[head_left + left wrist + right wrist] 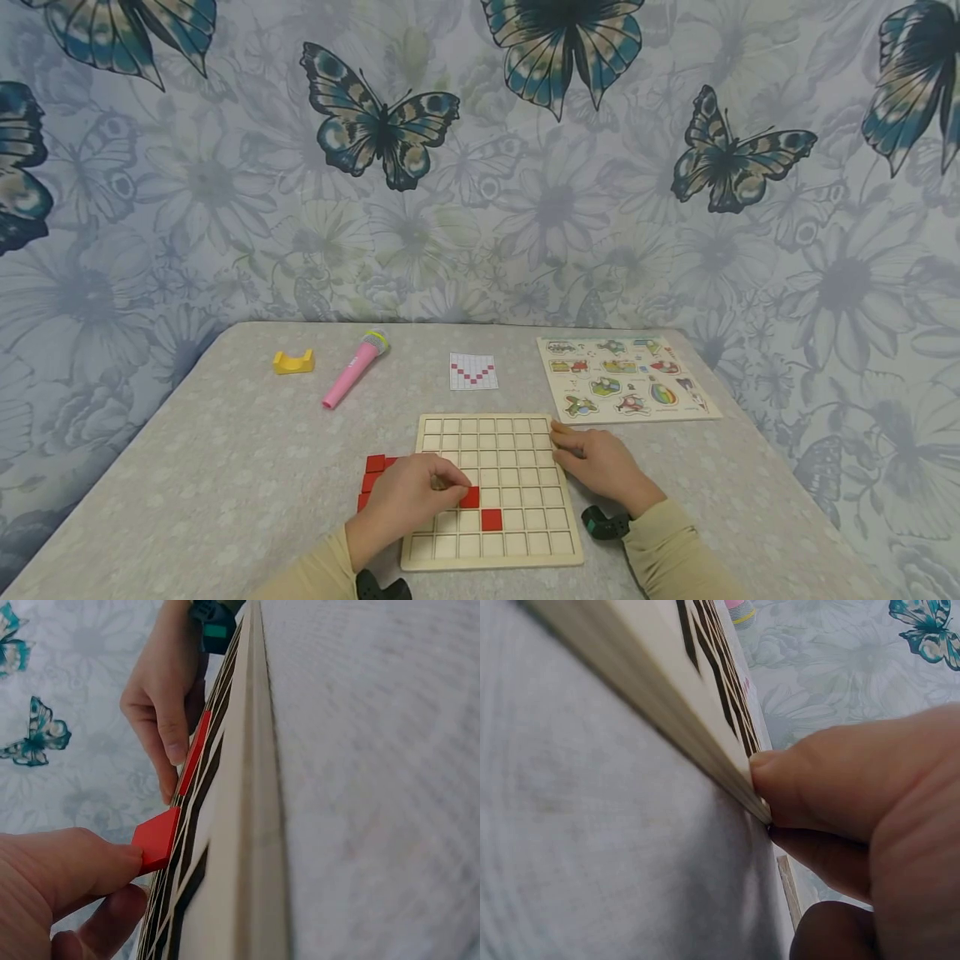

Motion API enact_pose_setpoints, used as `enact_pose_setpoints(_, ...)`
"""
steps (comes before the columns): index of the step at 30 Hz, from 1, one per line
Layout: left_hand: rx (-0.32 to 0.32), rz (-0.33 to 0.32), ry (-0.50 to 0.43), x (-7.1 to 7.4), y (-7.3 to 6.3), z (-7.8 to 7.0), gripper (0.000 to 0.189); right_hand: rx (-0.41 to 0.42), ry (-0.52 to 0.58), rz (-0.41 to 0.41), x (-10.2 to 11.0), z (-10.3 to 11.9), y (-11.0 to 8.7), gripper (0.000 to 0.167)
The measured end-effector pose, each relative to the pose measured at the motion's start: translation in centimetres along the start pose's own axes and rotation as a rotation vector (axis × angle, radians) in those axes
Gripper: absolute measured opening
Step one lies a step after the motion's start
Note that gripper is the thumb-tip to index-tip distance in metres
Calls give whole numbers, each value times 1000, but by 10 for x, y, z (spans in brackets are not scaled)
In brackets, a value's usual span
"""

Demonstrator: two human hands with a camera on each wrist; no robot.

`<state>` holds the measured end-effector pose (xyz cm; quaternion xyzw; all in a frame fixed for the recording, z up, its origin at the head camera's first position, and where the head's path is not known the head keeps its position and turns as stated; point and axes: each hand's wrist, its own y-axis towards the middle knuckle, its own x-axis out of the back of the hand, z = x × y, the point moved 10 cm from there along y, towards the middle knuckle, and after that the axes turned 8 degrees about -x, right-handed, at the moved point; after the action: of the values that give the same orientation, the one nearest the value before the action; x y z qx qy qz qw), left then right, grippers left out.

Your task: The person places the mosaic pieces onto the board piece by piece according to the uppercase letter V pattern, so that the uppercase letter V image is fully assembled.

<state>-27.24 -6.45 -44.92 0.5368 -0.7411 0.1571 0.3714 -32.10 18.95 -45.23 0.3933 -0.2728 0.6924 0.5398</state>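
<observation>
My left hand pinches a red square tile between thumb and finger, over the wooden grid board. In the left wrist view that tile is tilted, its lower edge at the board's surface. Another red tile lies in a cell, diagonally nearer and to the right. At the board's right edge, my right hand rests its thumb and index finger against the side near the far corner. More red tiles lie left of the board, partly hidden behind the left hand.
Behind the board lies a small pattern card with a red V of squares. A pink toy microphone and a yellow stand-like piece are at the back left. A picture puzzle board lies at the back right.
</observation>
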Motion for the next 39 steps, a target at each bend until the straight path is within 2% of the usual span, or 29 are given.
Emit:
enact_pose_setpoints(4, -12, -13, 37, 1, 0, -2, 4, 6, 0, -4, 0, 0, 0, 39)
enact_pose_setpoints(11, -40, 9, 105, -3, -1, -3, 6, -8, 22, 19, -2, -2, 1, 40)
enact_pose_setpoints(15, -38, -20, 103, 0, 0, -3, 8, -8, -14, -1, 0, -3, -1, 40)
enact_pose_setpoints(19, 19, -100, 47, 20, 1, 0, 10, -24, -7, 1, 0, -6, -2, 40)
enact_pose_setpoints(23, 87, -197, -63, 58, 1, 8, 10, -23, -6, 5, -2, -5, 0, 41)
enact_pose_setpoints(26, 133, -233, -131, 84, -1, 18, 14, -20, -11, 0, -2, -4, 0, 40)
enact_pose_setpoints(29, 174, -228, -138, 97, -6, 31, 18, -20, -13, 4, -1, -3, 0, 40)
enact_pose_setpoints(35, 258, -195, -71, 98, -21, 67, 21, -18, 13, 39, -2, -2, 0, 41)
enact_pose_setpoints(39, 267, -161, -36, 96, -26, 87, 21, -10, 31, 40, -4, -1, -1, 41)
